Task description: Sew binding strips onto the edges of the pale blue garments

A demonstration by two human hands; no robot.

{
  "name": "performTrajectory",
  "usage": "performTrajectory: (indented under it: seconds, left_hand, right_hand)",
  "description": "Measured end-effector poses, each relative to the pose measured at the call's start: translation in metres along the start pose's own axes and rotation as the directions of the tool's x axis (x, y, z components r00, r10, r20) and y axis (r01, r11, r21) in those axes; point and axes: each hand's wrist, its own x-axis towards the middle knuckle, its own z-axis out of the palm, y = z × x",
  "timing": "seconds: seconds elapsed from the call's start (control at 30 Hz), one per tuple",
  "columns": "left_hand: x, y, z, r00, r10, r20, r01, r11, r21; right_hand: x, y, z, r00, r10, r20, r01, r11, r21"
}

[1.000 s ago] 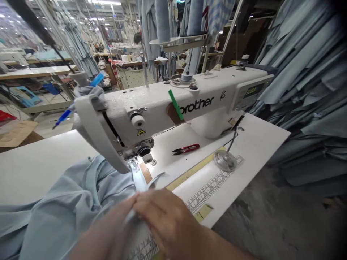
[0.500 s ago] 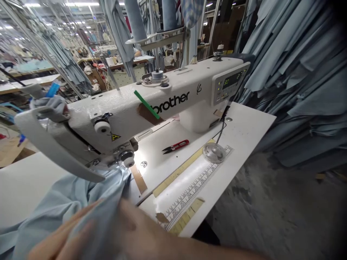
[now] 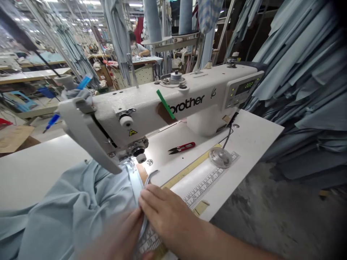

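Note:
Light blue fabric (image 3: 78, 195) lies bunched on the left of the sewing table, and its edge runs under the needle area of a white sewing machine (image 3: 146, 112). My right hand (image 3: 170, 211) is closed on the fabric's folded edge, just in front of the presser foot. A narrow strip of the cloth (image 3: 151, 175) sticks out past its fingers. Close against it, my left hand (image 3: 119, 231) is blurred, with its fingertips pinched on the same edge. The lower part of the left hand runs out of the frame.
Red thread snips (image 3: 182, 147) lie on the machine bed. A clear round disc (image 3: 220, 157) rests on the table over a printed ruler (image 3: 203, 189). Blue garments (image 3: 303, 90) hang at the right. Another person (image 3: 141, 48) sits at a far table.
My hands have moved right and come together at the fabric's edge. The cloth now lies flatter by the presser foot. The view has shifted, so the machine appears further right.

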Motion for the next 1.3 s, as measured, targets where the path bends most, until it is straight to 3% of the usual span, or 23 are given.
performTrajectory:
  seconds: [0.13, 0.27, 0.33, 0.5, 0.6, 0.73, 0.83, 1.03, 1.2, 1.3]
  left_hand:
    - [0.024, -0.004, -0.013, 0.987, -0.009, -0.158, 0.014, 0.999, 0.029]
    - [0.040, -0.011, -0.028, 0.996, 0.086, -0.030, -0.077, 0.971, 0.227]
    - [0.037, -0.010, -0.029, 0.995, 0.097, -0.032, -0.086, 0.961, 0.262]
    - [0.009, -0.008, -0.008, 0.992, 0.121, -0.032, -0.110, 0.965, 0.238]
    - [-0.006, -0.014, 0.007, 0.987, 0.136, -0.087, -0.109, 0.959, 0.260]
    - [-0.014, -0.024, 0.013, 0.987, 0.143, -0.079, -0.117, 0.956, 0.269]
    - [-0.009, -0.027, 0.011, 0.993, 0.096, -0.064, -0.077, 0.966, 0.247]
    - [0.013, -0.020, 0.016, 0.971, -0.237, -0.019, 0.238, 0.967, 0.087]
    - [0.022, -0.028, 0.015, 0.966, -0.259, -0.009, 0.259, 0.964, 0.065]
    - [0.025, -0.037, 0.007, 0.976, -0.216, 0.008, 0.213, 0.969, 0.125]
  right_hand:
    - [-0.003, -0.007, 0.019, 0.991, -0.045, -0.122, 0.027, 0.989, -0.143]
    - [-0.005, -0.011, 0.020, 0.979, -0.093, -0.179, 0.058, 0.980, -0.188]
    - [-0.006, -0.011, 0.020, 0.973, -0.125, -0.194, 0.081, 0.972, -0.219]
    - [-0.008, -0.009, 0.023, 0.953, -0.158, -0.259, 0.097, 0.967, -0.235]
    - [-0.006, -0.008, 0.026, 0.947, -0.135, -0.293, 0.073, 0.974, -0.213]
    - [0.001, -0.005, 0.028, 0.948, -0.136, -0.288, 0.084, 0.979, -0.184]
    - [0.010, 0.000, 0.024, 0.964, -0.132, -0.232, 0.103, 0.986, -0.134]
    - [0.027, 0.010, 0.013, 0.997, -0.068, 0.024, 0.069, 0.995, -0.071]
    - [0.043, 0.020, 0.014, 0.988, -0.068, 0.136, 0.085, 0.988, -0.127]
    - [0.049, 0.022, 0.013, 0.971, -0.068, 0.227, 0.099, 0.987, -0.129]
